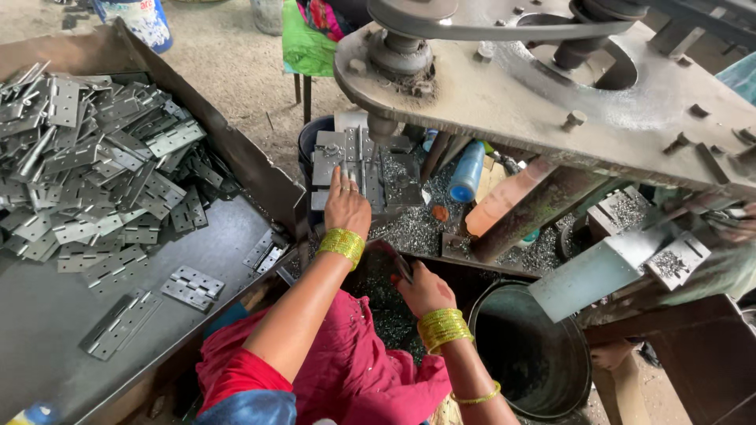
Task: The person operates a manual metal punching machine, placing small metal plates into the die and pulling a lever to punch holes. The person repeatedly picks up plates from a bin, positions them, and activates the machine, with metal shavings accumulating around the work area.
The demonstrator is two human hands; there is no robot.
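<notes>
Your left hand (346, 206) lies flat, fingers extended, pressing a grey metal hinge (352, 161) on the machine bed directly beneath the drill spindle (383, 126). The hinge lies opened out flat, its knuckle running away from your fingertips, dull and unpainted. Your right hand (424, 290) is clenched round a dark handle (402, 267), nearer your body. Left of your left hand, a tray (47, 315) holds a heap of identical hinges (87, 173). Metal swarf (417, 228) lies just beyond your right hand.

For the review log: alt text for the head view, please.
The left hand presses a hinge flat under a drill press; the right hand sits nearer the body, its grip unclear. Loose hinges fill a tray at left.
</notes>
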